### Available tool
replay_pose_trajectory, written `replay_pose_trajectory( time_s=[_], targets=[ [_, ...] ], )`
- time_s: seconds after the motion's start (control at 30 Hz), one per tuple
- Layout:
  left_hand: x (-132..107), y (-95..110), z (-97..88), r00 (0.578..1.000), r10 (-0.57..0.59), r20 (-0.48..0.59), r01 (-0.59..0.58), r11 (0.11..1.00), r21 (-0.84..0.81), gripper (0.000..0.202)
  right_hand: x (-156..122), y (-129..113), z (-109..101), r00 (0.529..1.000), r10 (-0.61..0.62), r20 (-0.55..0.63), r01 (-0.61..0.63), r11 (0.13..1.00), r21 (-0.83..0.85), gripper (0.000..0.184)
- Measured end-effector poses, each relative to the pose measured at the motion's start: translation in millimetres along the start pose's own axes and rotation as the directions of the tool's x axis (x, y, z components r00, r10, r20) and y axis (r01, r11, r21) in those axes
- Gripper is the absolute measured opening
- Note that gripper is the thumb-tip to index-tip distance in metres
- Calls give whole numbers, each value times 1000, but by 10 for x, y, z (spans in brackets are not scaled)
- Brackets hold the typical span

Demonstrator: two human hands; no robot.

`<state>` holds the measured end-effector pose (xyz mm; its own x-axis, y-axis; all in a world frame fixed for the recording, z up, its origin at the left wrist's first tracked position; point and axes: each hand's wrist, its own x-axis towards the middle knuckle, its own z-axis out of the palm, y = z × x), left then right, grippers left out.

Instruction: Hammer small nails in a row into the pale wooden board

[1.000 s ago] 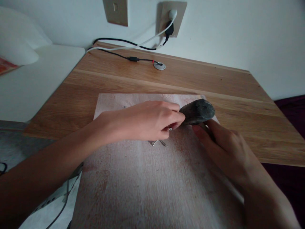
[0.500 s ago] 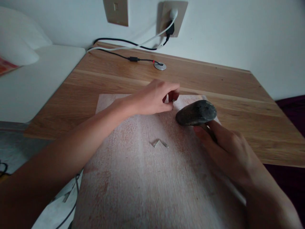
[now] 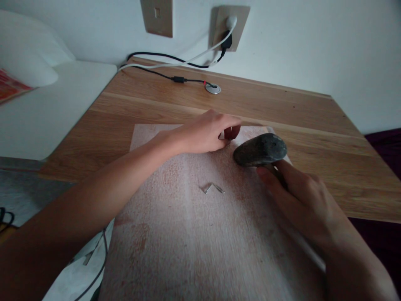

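Note:
My left hand (image 3: pixel 206 133) is closed in a pinch near the far edge of a pale, worn wooden board (image 3: pixel 169 238). Between its fingertips is a small nail (image 3: pixel 230 141), mostly hidden by the fingers. My right hand (image 3: pixel 305 200) is wrapped around the handle of a hammer with a thick, dark, scuffed head (image 3: pixel 259 149). That head hovers just right of the left fingertips, apart from the nail. Nearer to me, a few loose silver nails (image 3: pixel 213 187) lie on the board, their ends close together.
Beneath the board is a brown wooden desk (image 3: pixel 313 138) against the wall. Black and white cables run from a wall socket (image 3: pixel 241 27) along its back, near a round metal cable hole (image 3: pixel 213 88). A white surface (image 3: pixel 84 83) adjoins at left.
My left hand has lowered slightly toward the board with the nail, whose head now shows less. The hammer stays in about the same place. The whole view has shifted a little.

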<state>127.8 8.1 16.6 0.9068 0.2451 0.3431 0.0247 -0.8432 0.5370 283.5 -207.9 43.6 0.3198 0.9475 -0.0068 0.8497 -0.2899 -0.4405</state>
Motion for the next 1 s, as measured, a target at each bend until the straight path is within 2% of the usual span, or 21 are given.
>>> replay_pose_trajectory(
  time_s=[0.17, 0.5, 0.87, 1.0],
  targets=[
    [24, 22, 23, 1000, 5, 1, -5, 999, 54, 25, 9, 58, 39, 998, -55, -34, 55, 998, 15, 39],
    [51, 6, 72, 1000, 15, -11, -13, 995, 99, 25, -20, 86, 53, 1000, -10, -16, 10, 1000, -15, 40],
    [29, -26, 51, 999, 10, -49, -6, 997, 79, 24, -13, 76, 39, 1000, -26, -9, 26, 1000, -2, 41],
    [19, -20, 59, 1000, 1, -30, 1, 998, 67, 22, -16, 70, 33, 999, -33, -16, 33, 999, -14, 37]
  ],
)
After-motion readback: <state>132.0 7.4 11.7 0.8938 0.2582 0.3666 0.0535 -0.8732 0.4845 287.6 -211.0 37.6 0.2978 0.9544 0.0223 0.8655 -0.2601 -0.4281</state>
